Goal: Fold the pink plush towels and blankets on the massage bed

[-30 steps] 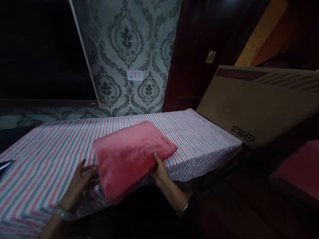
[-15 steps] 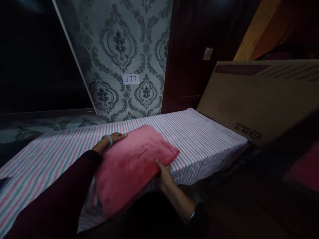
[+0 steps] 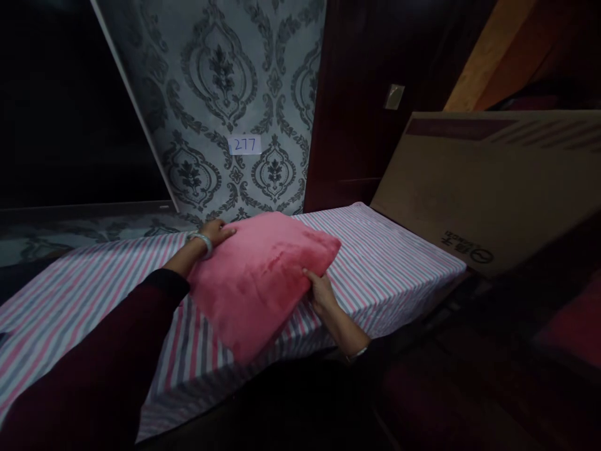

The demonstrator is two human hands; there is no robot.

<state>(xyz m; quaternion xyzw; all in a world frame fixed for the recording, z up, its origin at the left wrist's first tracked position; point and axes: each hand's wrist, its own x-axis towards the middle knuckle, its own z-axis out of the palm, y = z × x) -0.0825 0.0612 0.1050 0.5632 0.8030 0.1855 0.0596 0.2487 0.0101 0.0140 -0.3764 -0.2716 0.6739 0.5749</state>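
A plush pink cushion (image 3: 263, 275) is held between both hands over a table with a striped cloth (image 3: 375, 250). My left hand (image 3: 216, 235) grips its far left edge, thumb on top and the other fingers partly hidden. At the near right edge, my right hand (image 3: 319, 289) pinches the cushion with the thumb above and the fingers underneath, out of sight. The cushion's near corner hangs close to the table's front edge; whether its underside touches the cloth I cannot tell.
A big cardboard box (image 3: 488, 188) stands beyond the table's right end. On the left a dark screen (image 3: 79, 113) rises behind the table. Patterned wallpaper (image 3: 220, 75) bears a paper label (image 3: 245, 145) reading 277. Something red (image 3: 573, 326) shows at the far right.
Both hands have moved the cushion away from me, farther over the table, and its right side sits higher in view. More of the cloth's front edge now shows.
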